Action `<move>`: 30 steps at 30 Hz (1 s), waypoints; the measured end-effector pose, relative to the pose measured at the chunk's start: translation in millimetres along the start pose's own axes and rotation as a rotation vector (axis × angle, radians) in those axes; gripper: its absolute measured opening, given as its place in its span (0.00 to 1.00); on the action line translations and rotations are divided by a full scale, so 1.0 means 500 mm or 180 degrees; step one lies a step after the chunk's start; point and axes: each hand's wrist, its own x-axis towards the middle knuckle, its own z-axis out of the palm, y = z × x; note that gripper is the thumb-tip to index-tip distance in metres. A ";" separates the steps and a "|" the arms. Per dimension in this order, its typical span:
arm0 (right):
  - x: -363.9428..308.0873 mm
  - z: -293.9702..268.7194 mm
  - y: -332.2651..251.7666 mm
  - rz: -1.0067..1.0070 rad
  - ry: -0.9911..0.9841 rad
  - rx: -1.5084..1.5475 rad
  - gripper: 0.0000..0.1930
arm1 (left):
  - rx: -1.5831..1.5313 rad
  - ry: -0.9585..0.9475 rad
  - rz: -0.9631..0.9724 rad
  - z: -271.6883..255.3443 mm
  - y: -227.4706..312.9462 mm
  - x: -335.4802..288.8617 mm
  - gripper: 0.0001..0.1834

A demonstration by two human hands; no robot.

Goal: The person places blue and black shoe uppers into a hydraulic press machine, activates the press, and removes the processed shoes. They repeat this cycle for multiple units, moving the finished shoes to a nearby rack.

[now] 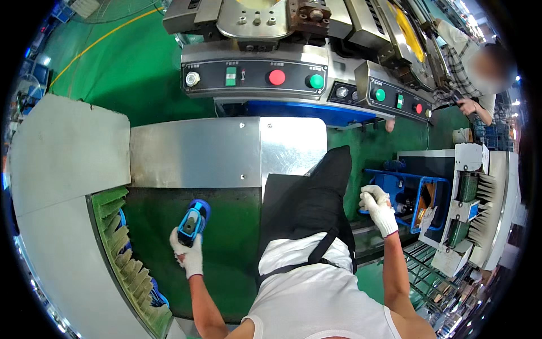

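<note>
At the far left, a pale housing point(70, 152) is edged by a green fringe point(113, 226), behind which some blue pieces are half hidden. Just right of it, a blue-and-black shoe-like piece point(193, 221) is held over the dark green belt point(231, 260) by the gloved left hand point(188, 254), whose fingers are closed round its near end. The piece is pointed away from the body, its long axis slanted from the wrist side up toward the right, and its far end is left uncovered, turned toward the metal plate point(195, 152). Farther up, a button panel point(254, 79) is mounted on a machine, well apart from the piece. The gloved right hand point(380, 212) is set across the body, by the blue basket point(421, 198); its fingers are curled together, and whether anything small is pinched there cannot be told. The piece thus lies far to its left, with the torso between, so the left hand is clearly the nearer. Beyond the basket, pale brushes point(486, 195) are lined up at the right
</note>
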 end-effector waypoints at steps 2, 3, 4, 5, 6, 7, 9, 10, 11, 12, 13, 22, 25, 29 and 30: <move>-0.005 0.036 -0.014 -0.0007 0.0067 0.0204 0.13 | 0.0372 0.0352 0.0273 0.050 0.078 0.009 0.46; -0.023 0.019 -0.016 -0.0093 0.0035 0.0040 0.13 | 0.0577 0.0442 0.0202 0.060 0.114 -0.005 0.45; -0.041 0.007 -0.020 -0.0017 0.0016 0.0052 0.13 | 0.0505 0.0173 0.0015 0.051 0.109 -0.012 0.45; -0.058 -0.001 -0.029 0.0056 -0.0004 0.0065 0.13 | 0.0436 -0.0094 -0.0172 0.040 0.100 -0.022 0.44; -0.055 0.015 -0.027 -0.0009 -0.0070 0.0165 0.14 | 0.0374 -0.0042 -0.0260 0.024 0.120 -0.014 0.42; -0.056 0.018 -0.028 -0.0033 -0.0076 0.0163 0.15 | 0.0589 -0.0056 -0.0199 0.020 0.147 -0.007 0.42; -0.050 0.024 -0.033 -0.0039 -0.0179 0.0349 0.15 | 0.0668 0.0090 0.0315 0.018 0.182 -0.008 0.41; -0.051 0.024 -0.046 -0.0083 -0.0234 0.0312 0.15 | 0.0853 0.0015 0.0250 0.014 0.245 -0.013 0.39; -0.047 0.025 -0.051 -0.0019 -0.0251 0.0367 0.17 | 0.0859 -0.0171 0.0689 0.023 0.262 0.006 0.39; -0.035 0.028 -0.053 -0.0279 -0.0264 0.0077 0.19 | 0.0875 -0.0331 0.1130 0.022 0.277 0.030 0.40; -0.021 0.034 -0.076 -0.0543 -0.0294 -0.0219 0.20 | 0.0901 -0.0480 0.1552 0.024 0.307 0.046 0.40; 0.123 0.210 -0.316 -0.2829 -0.1415 -0.1396 0.46 | 0.1584 -0.2160 0.3796 0.268 0.618 0.177 0.37; 0.186 0.285 -0.290 -0.3497 -0.0365 -0.1928 0.46 | 0.1282 -0.1779 0.3264 0.317 0.621 0.175 0.41; 0.270 0.304 -0.282 -0.2641 -0.0992 -0.1261 0.41 | 0.1241 -0.1033 0.2884 0.287 0.593 0.137 0.29; 0.271 0.314 -0.273 -0.2639 -0.1035 -0.1669 0.41 | 0.1334 -0.0848 0.2274 0.282 0.573 0.093 0.19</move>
